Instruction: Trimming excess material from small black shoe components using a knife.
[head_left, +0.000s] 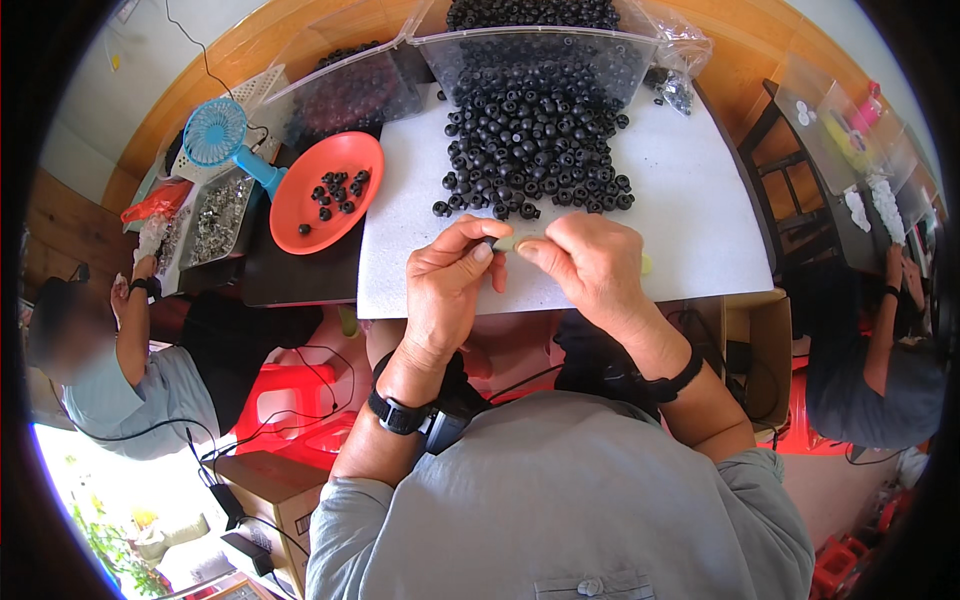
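Observation:
In front of me, over the near part of a white foam sheet [690, 210], my left hand [440, 285] pinches a small black round part [490, 241] between thumb and fingertips. My right hand [597, 268] is closed around a slim tool with a pale tip [507, 243]. That tip meets or nearly meets the black part. A yellow-green end sticks out behind the right hand; the tool's kind is mostly hidden. Just beyond both hands spreads a pile of black ring-like beads or knobs [530, 150], spilling from a clear plastic bin [632, 62].
A red-orange plate [290, 215] with several black parts lies left of the sheet. Beside it stand a blue handheld fan [216, 132] and a tray of small metal pieces [215, 225]. A clear bag [685, 50] sits far right. People work at both sides.

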